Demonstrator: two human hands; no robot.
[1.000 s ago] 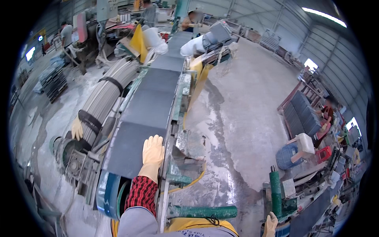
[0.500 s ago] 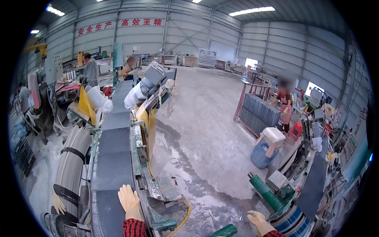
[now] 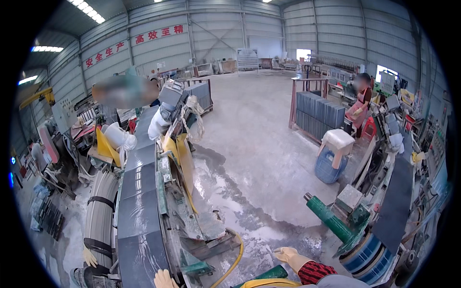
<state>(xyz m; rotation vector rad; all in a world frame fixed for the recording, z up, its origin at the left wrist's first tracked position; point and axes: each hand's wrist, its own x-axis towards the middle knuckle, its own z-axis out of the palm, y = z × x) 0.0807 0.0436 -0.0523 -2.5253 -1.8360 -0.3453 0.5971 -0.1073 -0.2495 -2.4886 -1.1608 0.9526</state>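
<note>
A row of dark grey flat slabs [image 3: 138, 204], wet and shiny, runs along the green-framed conveyor [image 3: 161, 189] on the left. My left hand [image 3: 165, 279], in a cream rubber glove, is at the lower edge beside the row's near right side. Its fingers are apart and hold nothing; I cannot tell whether they touch a slab. My right hand [image 3: 290, 258], gloved alike below a red-and-black sleeve, reaches leftward over the wet floor, fingers stretched out and empty. Nearest to it is a green cylinder [image 3: 273, 272].
Left of the conveyor stands a strapped bundle of pale strips [image 3: 101, 211], with a cream glove [image 3: 90, 258] by it. A yellow hose [image 3: 235, 259] curves nearby. To the right are a green shaft [image 3: 329, 218], a blue barrel [image 3: 330, 165], racked slabs [image 3: 319, 115] and a co-worker [image 3: 361, 103].
The view has turned. My left hand has dropped from over the slabs to the lower edge. My right hand has swung left, away from the blue roller, its forearm now lying across.
</note>
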